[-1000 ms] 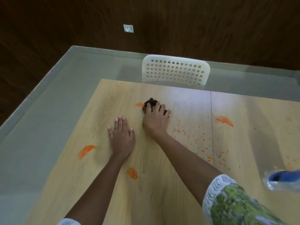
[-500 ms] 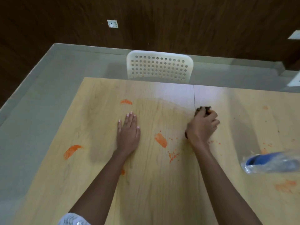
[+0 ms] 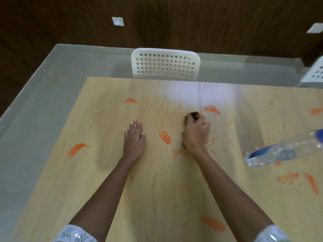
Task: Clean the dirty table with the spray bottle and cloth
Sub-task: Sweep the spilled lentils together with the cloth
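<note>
The right hand clenches the dark cloth; the nearest orange smear lies just left of it, slanting, between it and the flat, released left hand.

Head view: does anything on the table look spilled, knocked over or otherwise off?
Yes. The spray bottle lies on its side at the table's right, not upright. Orange smears and specks dot the wood on both sides of the right hand, which holds the dark cloth.
</note>
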